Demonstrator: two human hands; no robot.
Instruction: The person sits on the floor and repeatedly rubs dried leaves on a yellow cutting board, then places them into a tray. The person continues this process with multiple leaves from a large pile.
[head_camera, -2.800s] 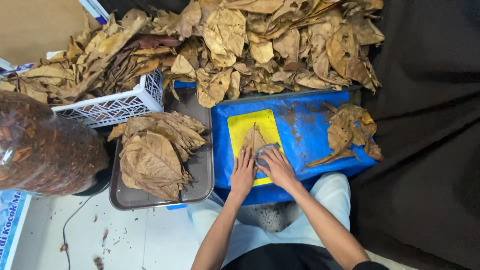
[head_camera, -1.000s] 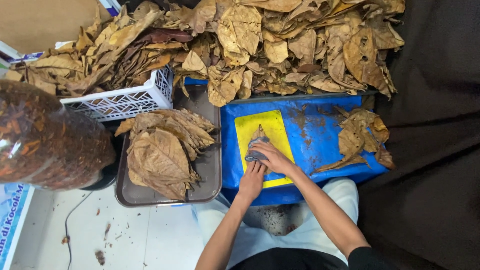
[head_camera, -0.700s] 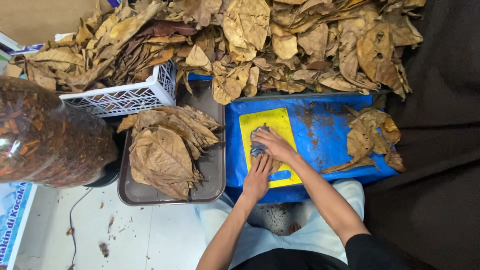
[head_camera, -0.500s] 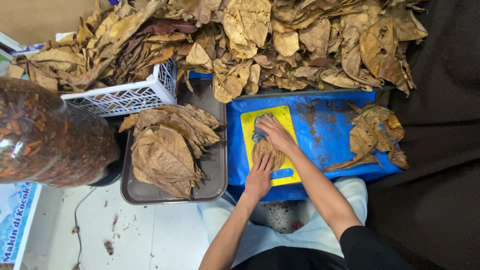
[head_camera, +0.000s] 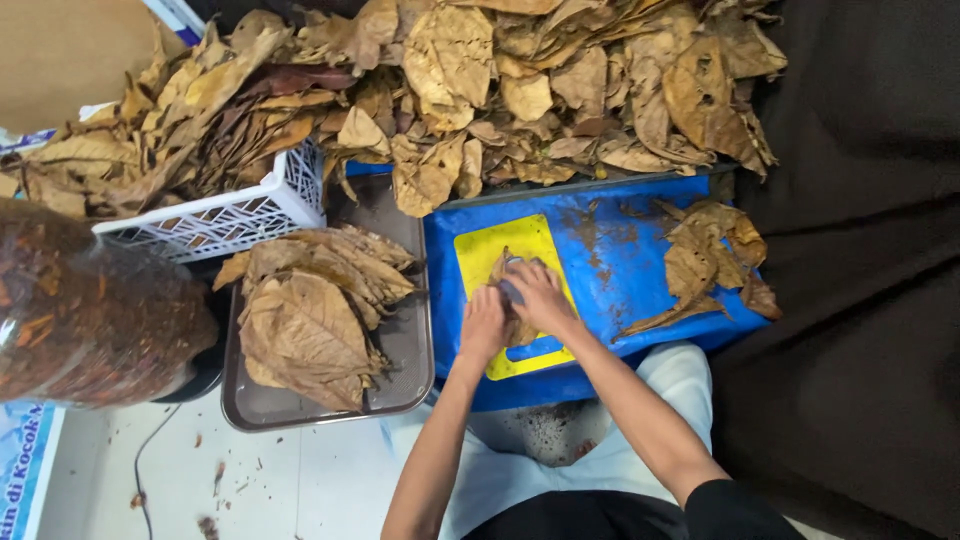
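A dry brown leaf lies on a yellow board, which rests on a blue tray across my lap. Both hands meet over the leaf at the middle of the board. My left hand holds the leaf's near part down with curled fingers. My right hand is closed on a small grey object that presses on the leaf. Most of the leaf is hidden under my hands.
A small heap of leaves lies on the tray's right side. A metal tray with stacked leaves stands at left, beside a white basket and a clear container of crushed leaves. A large leaf pile fills the back, dark cloth the right.
My right hand swept up the board with the grey object and came back toward the middle. My left hand moved up from the board's near edge to beside it.
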